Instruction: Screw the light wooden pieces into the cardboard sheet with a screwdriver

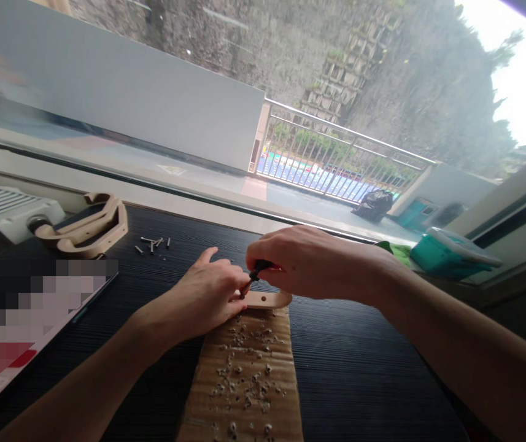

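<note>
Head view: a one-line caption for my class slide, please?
Left hand on a wooden hook at the far end of pitted cardboard, right hand gripping a screwdriver.

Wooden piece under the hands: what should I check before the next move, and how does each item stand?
1. Wooden piece resting on the cardboard: ok.
2. Left hand against the piece: ok.
3. Dark-handled tool gripped by the right hand: ok.
4. Tool tip properly seated: cannot tell, fingers crowd it.
5. Loose screws apart from both hands: ok.
6. Cardboard surface unmarked: not ok, pitted with holes.
</note>
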### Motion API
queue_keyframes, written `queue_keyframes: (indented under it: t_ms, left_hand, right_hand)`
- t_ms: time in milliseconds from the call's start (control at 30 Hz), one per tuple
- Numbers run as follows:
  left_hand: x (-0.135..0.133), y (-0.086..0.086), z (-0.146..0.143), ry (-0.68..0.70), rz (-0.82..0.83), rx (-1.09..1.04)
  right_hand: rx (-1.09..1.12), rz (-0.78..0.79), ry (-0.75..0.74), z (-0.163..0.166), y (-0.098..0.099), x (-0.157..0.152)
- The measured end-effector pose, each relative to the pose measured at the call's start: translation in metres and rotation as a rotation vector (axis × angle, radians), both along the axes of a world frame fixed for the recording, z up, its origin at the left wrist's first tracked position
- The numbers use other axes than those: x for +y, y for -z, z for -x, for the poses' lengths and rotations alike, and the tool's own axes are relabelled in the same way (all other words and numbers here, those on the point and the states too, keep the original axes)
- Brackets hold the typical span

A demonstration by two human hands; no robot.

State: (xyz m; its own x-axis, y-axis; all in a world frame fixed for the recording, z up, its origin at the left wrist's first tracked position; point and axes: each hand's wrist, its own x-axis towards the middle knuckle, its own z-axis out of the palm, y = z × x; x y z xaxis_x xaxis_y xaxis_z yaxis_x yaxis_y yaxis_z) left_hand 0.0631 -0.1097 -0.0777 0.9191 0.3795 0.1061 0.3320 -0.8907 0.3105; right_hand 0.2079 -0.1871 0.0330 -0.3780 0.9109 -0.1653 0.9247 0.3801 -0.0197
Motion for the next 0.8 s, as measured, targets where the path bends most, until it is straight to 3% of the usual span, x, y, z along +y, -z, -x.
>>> queue_keyframes:
  t_ms: [300, 500, 800]
  left_hand:
    - [0.0001, 0.0026, 0.0003, -0.002, -0.007, -0.008]
    - [0.0029, 0.0052, 0.0011, 0.011, -0.006, -0.029]
    - [0.0026, 0.0050, 0.0007, 0.018, 0.004, -0.035]
  right_hand:
    - [-0.080, -0.027, 0.077, 0.0051, 0.0006, -0.0004]
    - [-0.033, -0.058, 0.023, 0.0000, -0.0027, -0.0029]
    - [-0.065, 0.023, 0.026, 0.0038, -0.0011, 0.0013]
